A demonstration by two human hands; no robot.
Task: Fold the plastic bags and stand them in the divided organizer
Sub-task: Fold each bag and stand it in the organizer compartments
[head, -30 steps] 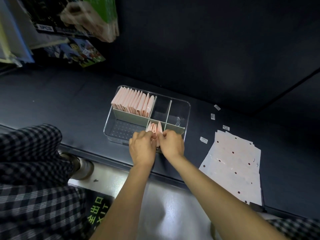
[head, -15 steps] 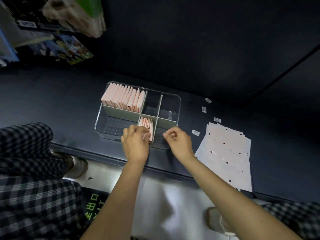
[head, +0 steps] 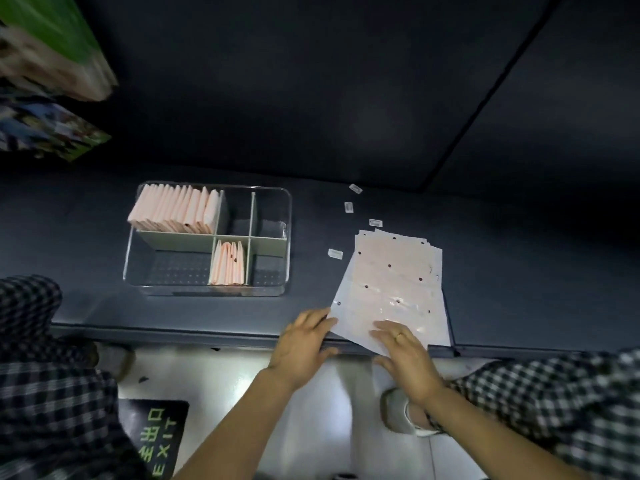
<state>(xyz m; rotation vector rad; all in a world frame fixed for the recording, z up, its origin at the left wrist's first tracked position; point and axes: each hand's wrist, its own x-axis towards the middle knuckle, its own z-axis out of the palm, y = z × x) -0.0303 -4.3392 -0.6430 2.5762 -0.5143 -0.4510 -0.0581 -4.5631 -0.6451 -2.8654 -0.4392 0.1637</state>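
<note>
Both hands flat and open on the near edge of the bag stack (head: 394, 285), gripping nothing: left hand (head: 304, 344) at its corner, right hand (head: 405, 351) on top. Organizer (head: 286, 216) sits left on the tabletop (head: 69, 216), folded bags (head: 227, 268) upright inside. Peel one sheet only; pin the rest.

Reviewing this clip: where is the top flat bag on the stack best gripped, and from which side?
At its near-left corner, from the person's side. The stack of flat bags lies flat, and that corner juts past the table edge, beside the left hand, so probably fingers can get under it.
</note>
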